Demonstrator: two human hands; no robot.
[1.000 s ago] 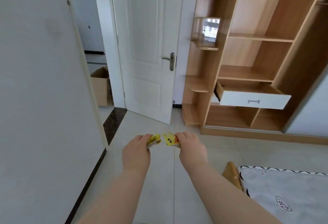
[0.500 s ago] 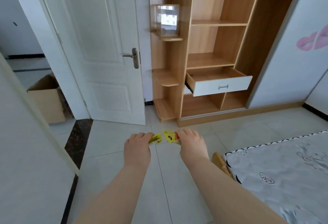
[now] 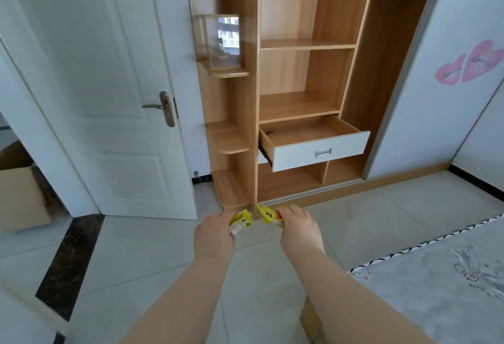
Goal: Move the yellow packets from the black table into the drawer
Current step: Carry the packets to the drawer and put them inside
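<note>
One view only, head-worn and wide-angle, looking forward and down over both forearms. The left hand and right hand sit near, low centre; the open drawer lies further off at one o'clock (straight edges bow outward), the door at ten.

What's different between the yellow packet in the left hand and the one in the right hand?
The left packet shows a white printed label; the right packet shows a dark figure and an orange patch. The left packet sticks out rightward from the left hand; the right packet sticks out leftward from the right hand. Both are yellow, and neither is in the open drawer.
</note>
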